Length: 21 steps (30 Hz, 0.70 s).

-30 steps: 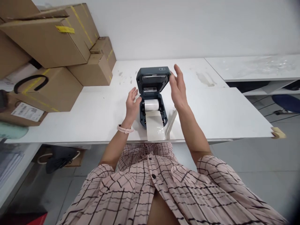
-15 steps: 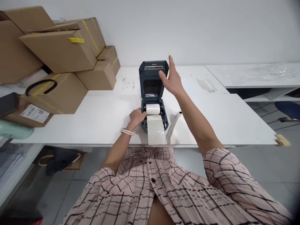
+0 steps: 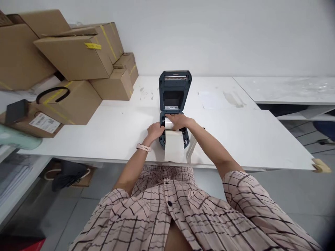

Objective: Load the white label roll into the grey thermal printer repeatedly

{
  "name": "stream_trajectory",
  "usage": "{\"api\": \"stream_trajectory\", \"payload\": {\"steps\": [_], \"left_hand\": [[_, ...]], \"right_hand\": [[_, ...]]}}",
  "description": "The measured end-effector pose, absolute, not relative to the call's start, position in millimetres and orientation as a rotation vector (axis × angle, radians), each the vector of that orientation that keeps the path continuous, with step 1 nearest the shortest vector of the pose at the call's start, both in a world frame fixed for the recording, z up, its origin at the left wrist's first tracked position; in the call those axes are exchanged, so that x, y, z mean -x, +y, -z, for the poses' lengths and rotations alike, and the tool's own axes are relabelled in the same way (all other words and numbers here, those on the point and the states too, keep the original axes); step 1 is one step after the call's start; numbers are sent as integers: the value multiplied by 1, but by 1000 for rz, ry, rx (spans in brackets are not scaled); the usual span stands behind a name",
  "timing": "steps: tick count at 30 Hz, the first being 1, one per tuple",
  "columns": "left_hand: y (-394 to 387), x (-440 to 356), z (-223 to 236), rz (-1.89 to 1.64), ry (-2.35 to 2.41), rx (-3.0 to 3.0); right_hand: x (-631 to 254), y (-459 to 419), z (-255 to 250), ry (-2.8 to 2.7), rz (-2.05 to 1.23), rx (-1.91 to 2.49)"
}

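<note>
A dark label printer [image 3: 161,141] stands on the white table with its lid [image 3: 175,87] raised. Inside it sits a white label roll [image 3: 168,123], and a strip of label paper [image 3: 174,146] hangs out of the front toward the table edge. My left hand [image 3: 155,131] is closed on the printer's left side, its fingertips partly hidden. Over the roll lies my right hand [image 3: 179,121], with fingers behind it and thumb in front, covering its right part. A narrow curled strip [image 3: 192,148] lies to the right of the printer, partly behind my right forearm.
Cardboard boxes [image 3: 75,57] are piled at the left, with a black strap [image 3: 53,93] on one of them. A pale sheet of paper [image 3: 213,100] lies behind my right arm. A yellowish corner piece [image 3: 321,165] sticks out at the table's right end.
My right hand has come down from beside the raised lid onto the label roll. My left hand stays at the printer's left side. The view has shifted slightly.
</note>
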<state>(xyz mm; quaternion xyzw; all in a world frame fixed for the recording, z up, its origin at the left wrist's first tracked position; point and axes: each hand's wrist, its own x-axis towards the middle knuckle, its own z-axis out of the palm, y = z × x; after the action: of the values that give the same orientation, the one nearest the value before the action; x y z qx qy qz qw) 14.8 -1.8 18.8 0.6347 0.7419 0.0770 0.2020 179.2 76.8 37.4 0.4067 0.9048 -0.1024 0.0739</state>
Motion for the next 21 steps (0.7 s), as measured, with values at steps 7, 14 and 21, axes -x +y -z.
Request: {"api": "stream_trajectory", "payload": {"steps": [7, 14, 21], "left_hand": [[-5, -13, -17, -263, 2045, -1750], [-6, -13, -17, -276, 2043, -1740], [-3, -12, -11, -311, 2050, -1721]], "right_hand": [[-237, 65, -79, 3128, 815, -939], [-322, 50, -101, 3255, 1613, -1527], [-319, 113, -20, 2946, 1695, -2331]]}}
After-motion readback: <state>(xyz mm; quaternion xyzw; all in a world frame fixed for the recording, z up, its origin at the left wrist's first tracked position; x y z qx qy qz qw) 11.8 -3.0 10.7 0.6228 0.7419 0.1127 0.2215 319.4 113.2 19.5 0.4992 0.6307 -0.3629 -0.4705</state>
